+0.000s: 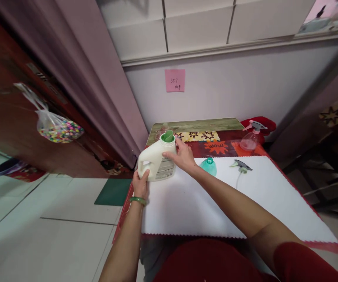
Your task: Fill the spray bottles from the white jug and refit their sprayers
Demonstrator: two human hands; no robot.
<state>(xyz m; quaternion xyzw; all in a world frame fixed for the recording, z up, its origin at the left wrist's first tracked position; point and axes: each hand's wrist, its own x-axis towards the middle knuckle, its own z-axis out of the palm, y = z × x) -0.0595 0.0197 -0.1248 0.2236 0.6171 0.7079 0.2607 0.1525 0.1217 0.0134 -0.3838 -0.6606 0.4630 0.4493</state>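
Off-white plastic jug (157, 162) with a green pouring spout (168, 136), tilted over the left end of the white table sheet (186, 207). The left hand's (141, 184) fingers grip its handle; the right hand's (186, 156) thumb and fingers hold its side below the neck. Near the sheet's far edge stands an uncapped teal bottle (209, 167); farther right on the sheet lies a grey-and-green trigger sprayer head (242, 165).

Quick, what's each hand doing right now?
Left hand: closed, holding the white jug low down.
Right hand: closed, holding the same jug near its top.
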